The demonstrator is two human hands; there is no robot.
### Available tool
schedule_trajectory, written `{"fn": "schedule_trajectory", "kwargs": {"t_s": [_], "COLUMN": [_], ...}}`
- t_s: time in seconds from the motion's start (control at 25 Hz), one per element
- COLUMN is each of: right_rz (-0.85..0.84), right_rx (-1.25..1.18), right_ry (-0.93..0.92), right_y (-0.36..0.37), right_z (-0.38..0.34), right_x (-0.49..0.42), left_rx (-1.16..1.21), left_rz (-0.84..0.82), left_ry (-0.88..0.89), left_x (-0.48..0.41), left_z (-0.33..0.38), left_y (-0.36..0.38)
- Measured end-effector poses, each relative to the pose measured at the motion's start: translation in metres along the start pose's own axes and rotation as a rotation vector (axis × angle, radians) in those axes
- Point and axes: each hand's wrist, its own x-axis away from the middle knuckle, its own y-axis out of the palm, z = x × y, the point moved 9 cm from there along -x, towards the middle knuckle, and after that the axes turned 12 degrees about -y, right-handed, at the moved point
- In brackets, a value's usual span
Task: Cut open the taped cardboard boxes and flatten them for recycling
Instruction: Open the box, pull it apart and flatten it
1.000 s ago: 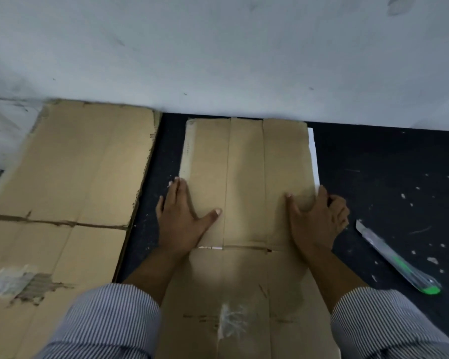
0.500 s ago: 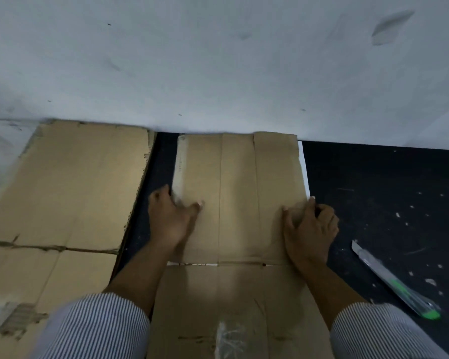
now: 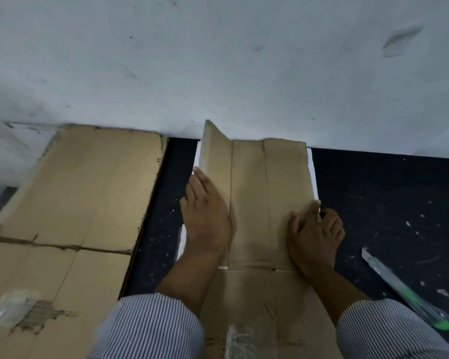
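1. Head view: the box point(image 3: 249, 203), already cut open, lay flat on the dark floor point(image 3: 386, 203) between the person's forearms. Its far end touched the white wall point(image 3: 218, 60), probably so it would not slide away under pressure.
2. The left hand point(image 3: 205, 218) lay with straight fingers along the outer face of the left panel point(image 3: 215, 156), which stood tilted up along its crease. The thumb was hidden. The grip looked wide, a push more than a pinch, likely to fold the panel inward.
3. The right hand point(image 3: 314, 234) held a narrow grip, fingers curled round the box's right edge with the thumb on top. It seemed placed to steady that side or raise it likewise.
4. The knife point(image 3: 405, 291) lay on the floor to the right, apart from both hands, which suggests the cutting here was done.
5. A second flattened box point(image 3: 83, 190) lay left of the first, with torn tape point(image 3: 11, 309) at its near end, seemingly set aside as finished.
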Motion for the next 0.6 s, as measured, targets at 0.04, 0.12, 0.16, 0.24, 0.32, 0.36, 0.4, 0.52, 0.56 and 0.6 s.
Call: {"fn": "schedule_trajectory", "kwargs": {"t_s": [0.04,0.12,0.16,0.24,0.32,0.36,0.4,0.52,0.56,0.6], "right_rz": [-0.001,0.02,0.032,0.047,0.032,0.027,0.026,0.03,0.041,0.054], "right_rx": [0.001,0.004,0.001,-0.013,-0.034,-0.037,-0.04,-0.093,-0.104,-0.112], "right_ry": [-0.001,-0.005,-0.006,-0.01,-0.009,-0.008,-0.01,-0.013,-0.014,-0.01], "right_y": [0.0,0.0,0.0,0.0,0.001,0.0,0.0,-0.003,-0.004,-0.004], "right_z": [-0.001,-0.003,-0.003,-0.002,-0.001,0.0,0.001,0.001,0.001,0.003], "right_x": [0.0,0.001,0.001,0.001,0.0,0.0,0.0,-0.002,-0.002,-0.002], "left_rx": [0.039,0.157,0.255,0.499,0.681,0.719,0.755,0.853,0.878,0.937], "left_rz": [-0.025,-0.141,-0.207,-0.28,-0.344,-0.39,-0.46,-0.723,-0.789,-0.863], "left_ry": [0.004,-0.089,-0.183,-0.375,-0.521,-0.537,-0.533,-0.521,-0.529,-0.564], "left_x": [0.0,-0.011,-0.018,-0.031,-0.044,-0.051,-0.057,-0.065,-0.065,-0.064], "left_z": [-0.001,-0.02,-0.033,-0.058,-0.07,-0.071,-0.07,-0.06,-0.058,-0.057], "left_y": [0.001,0.012,0.02,0.031,0.039,0.042,0.046,0.061,0.062,0.063]}}
